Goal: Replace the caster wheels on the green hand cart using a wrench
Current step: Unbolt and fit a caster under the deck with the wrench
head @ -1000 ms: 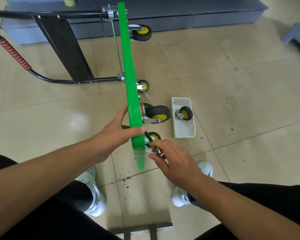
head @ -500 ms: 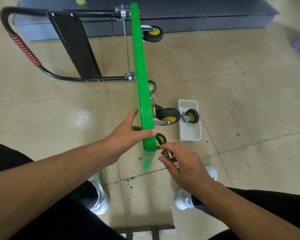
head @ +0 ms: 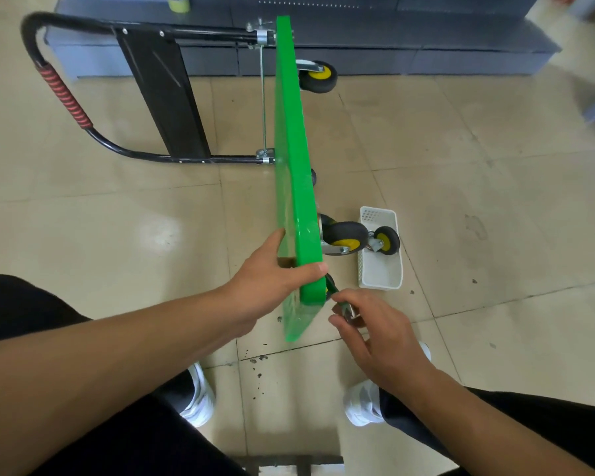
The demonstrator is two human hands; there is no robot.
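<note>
Green hand cart (head: 294, 166) stands on its side on the floor (head: 495, 201), wheels facing right. The left hand (head: 272, 280) grips the near end of its upper edge, and the right hand (head: 382, 334) pinches a wrench (head: 347, 309) set at the nearest caster (head: 329, 281), which is largely hidden behind the deck. The step in hand appears to be turning that caster's fastener, direction not discernible. The next move calls for a firm brace and a short wrench swing, with a spare caster (head: 385, 239) lying in the white basket (head: 380, 283) just right.

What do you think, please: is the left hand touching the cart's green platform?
Touching. The head view shows the left hand gripping the upright green platform, thumb on one face, fingers curled over its top edge.
</note>
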